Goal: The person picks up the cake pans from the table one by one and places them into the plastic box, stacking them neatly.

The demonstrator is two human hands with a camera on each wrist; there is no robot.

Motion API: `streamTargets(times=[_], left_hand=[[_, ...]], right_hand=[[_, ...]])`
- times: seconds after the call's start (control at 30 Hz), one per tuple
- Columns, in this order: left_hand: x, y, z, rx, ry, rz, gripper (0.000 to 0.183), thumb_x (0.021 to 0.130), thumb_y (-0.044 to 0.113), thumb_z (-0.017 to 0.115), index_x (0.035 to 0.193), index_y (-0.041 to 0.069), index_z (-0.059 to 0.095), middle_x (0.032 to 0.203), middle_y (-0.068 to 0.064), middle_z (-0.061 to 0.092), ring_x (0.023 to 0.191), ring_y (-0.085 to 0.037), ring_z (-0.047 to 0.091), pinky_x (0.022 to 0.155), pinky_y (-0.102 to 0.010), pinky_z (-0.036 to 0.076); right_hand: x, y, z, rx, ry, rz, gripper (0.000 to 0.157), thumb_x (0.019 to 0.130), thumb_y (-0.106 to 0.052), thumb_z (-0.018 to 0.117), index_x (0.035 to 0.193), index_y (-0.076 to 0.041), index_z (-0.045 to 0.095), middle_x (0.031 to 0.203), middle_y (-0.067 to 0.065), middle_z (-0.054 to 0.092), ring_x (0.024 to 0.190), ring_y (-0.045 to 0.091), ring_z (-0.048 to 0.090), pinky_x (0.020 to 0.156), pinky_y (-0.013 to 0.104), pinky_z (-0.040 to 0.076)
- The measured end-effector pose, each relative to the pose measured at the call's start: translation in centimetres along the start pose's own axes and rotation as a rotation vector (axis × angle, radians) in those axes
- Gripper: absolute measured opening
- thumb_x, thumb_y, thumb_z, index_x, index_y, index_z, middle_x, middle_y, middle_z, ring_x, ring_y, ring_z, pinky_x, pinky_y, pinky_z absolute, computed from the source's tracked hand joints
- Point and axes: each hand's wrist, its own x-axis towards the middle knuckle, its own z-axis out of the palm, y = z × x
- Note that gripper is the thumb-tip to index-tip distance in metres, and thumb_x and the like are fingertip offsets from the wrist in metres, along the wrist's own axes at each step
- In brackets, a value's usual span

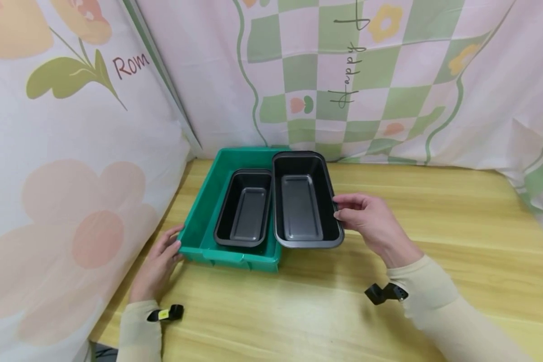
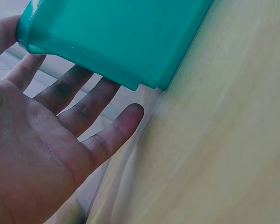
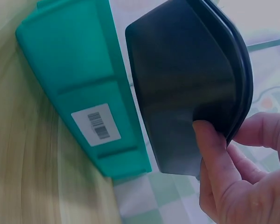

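Observation:
A black loaf pan [image 1: 301,206] hangs over the right side of the green plastic bin [image 1: 228,257]. My right hand [image 1: 374,221] pinches the pan's right rim between thumb and fingers. In the right wrist view, the loaf pan [image 3: 177,88] shows its outer wall, with a fingertip pressed below the rim. Inside the bin lies a smaller black loaf pan [image 1: 249,213], its right edge overlapped by the raised one. At the bin's front left corner rests my left hand [image 1: 157,262]. In the left wrist view, that hand's fingers [image 2: 86,109] extend nearly straight along the bin's wall.
The bin stands on a wood-grain table [image 1: 416,201]. Close on its left hangs a flowered white curtain [image 1: 86,211], and behind it a checkered one [image 1: 335,75]. A barcode label [image 3: 97,124] is stuck to the bin's right outer wall.

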Motion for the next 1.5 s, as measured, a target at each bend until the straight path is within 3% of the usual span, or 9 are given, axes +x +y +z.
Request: streamTargets(times=[0.47, 0.77, 1.5], left_hand=[[0.2, -0.1, 0.2, -0.044, -0.031, 0.047, 0.047, 0.105, 0.020, 0.047, 0.148, 0.004, 0.035, 0.133, -0.009, 0.047, 0.109, -0.014, 0.053, 0.089, -0.026, 0.048], [0.2, 0.1, 0.3, -0.034, -0.028, 0.034, 0.047, 0.105, 0.021, 0.047, 0.148, 0.006, 0.035, 0.134, -0.010, 0.045, 0.112, -0.016, 0.052, 0.091, -0.027, 0.047], [0.0, 0.1, 0.1, -0.017, -0.015, 0.005, 0.051, 0.105, 0.026, 0.049, 0.150, 0.009, 0.034, 0.135, -0.014, 0.045, 0.114, -0.018, 0.054, 0.093, -0.031, 0.047]], right_hand=[[0.8, -0.3, 2.9, 0.014, 0.029, -0.001, 0.043, 0.085, 0.011, 0.057, 0.126, 0.018, 0.052, 0.098, 0.009, 0.063, 0.081, 0.012, 0.065, 0.074, 0.030, 0.056], [1.5, 0.0, 5.0, 0.032, 0.014, -0.013, 0.040, 0.085, 0.010, 0.058, 0.124, 0.016, 0.055, 0.103, 0.016, 0.061, 0.082, 0.015, 0.065, 0.075, 0.032, 0.057], [3.4, 0.9, 10.4, 0.058, 0.039, 0.035, 0.036, 0.085, 0.009, 0.061, 0.121, 0.008, 0.056, 0.106, 0.017, 0.056, 0.084, 0.022, 0.061, 0.075, 0.033, 0.056]])
